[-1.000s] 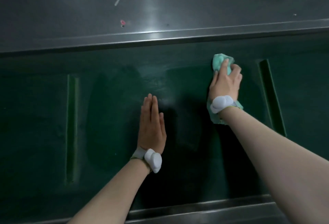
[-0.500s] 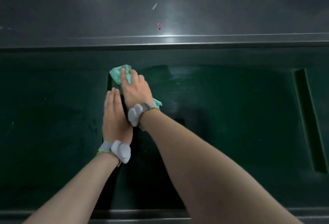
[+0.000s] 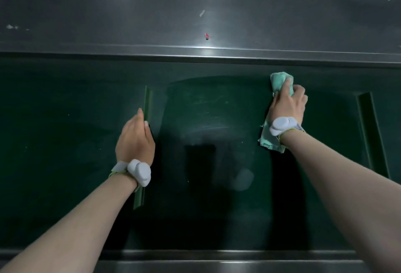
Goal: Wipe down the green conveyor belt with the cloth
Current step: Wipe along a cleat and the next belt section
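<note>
Just short of the brushed steel rail that borders the far edge of the dark green rubbery conveyor belt, the right hand presses the crumpled mint-green cloth down onto the belt. Its fingers curl over the bunched upper part of the rag, so this grip is closed around the cloth, while a frayed tail of the fabric trails out below the wrist.

Half a second ago that hand and cloth sat close beside the left hand, by the raised green cleat that crosses the belt below the rail; a second ago they were out to the right, as now. So the cloth has swept in to the cleat and back out, and I judge the wiping is in mid-course, one band under the rail being worked back and forth.

The left hand lies with fingers straight, holding nothing, its fingertips against that cleat, apparently steadying the belt. It has kept its flat pose throughout.

The belt is smooth and faintly glossy, with a broad duller arc of smear between the cleat and the cloth, below the rail. A second cleat stands right of the cloth. Both wrists carry pale grey rounded wrist sensors. The steel rail shows small specks and a red fleck.
</note>
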`<state>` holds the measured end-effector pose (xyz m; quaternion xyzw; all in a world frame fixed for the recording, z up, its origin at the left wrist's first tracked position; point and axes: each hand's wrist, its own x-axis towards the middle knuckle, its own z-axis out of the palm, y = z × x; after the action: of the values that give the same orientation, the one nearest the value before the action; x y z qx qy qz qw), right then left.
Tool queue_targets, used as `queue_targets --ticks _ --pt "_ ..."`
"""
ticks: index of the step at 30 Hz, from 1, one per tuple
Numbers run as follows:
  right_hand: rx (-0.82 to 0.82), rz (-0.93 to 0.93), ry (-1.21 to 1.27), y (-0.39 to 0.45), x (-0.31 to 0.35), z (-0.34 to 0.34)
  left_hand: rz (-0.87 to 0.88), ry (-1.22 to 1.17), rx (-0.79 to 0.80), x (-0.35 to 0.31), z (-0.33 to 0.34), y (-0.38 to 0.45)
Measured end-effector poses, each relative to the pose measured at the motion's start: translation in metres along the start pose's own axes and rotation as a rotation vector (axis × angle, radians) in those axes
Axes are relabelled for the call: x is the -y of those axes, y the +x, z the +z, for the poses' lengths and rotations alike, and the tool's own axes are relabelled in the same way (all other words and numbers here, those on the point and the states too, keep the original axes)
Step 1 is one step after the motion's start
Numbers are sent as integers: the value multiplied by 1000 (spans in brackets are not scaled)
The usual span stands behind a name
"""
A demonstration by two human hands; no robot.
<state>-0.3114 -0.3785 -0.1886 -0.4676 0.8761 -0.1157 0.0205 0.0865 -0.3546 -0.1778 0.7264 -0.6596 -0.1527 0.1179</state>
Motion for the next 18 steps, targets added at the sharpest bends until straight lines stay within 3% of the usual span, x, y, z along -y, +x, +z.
queue_targets --ticks 5,12,18 --pt "37 30 7 -15 73 15 -26 -7 7 -4 -2 3" --pt "342 -401 163 -106 251 40 -48 -63 11 -4 -5 8" --pt "390 -426 238 -144 262 40 -3 -43 23 12 -9 12"
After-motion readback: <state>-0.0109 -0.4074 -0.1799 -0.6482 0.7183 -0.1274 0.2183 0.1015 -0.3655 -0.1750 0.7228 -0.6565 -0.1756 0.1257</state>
